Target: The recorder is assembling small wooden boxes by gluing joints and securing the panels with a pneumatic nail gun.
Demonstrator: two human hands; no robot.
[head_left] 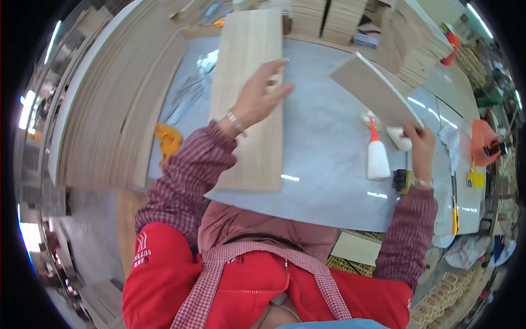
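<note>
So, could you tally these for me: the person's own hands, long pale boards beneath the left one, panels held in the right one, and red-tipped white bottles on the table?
Hands: 2 (left hand, right hand)
Long pale board: 1
Held panel: 1
Red-tipped white bottle: 1
Total: 5

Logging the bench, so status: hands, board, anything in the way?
Left hand open over board. Right hand gripping panel, tilted. White bottle near right hand, possibly in the way.
</note>
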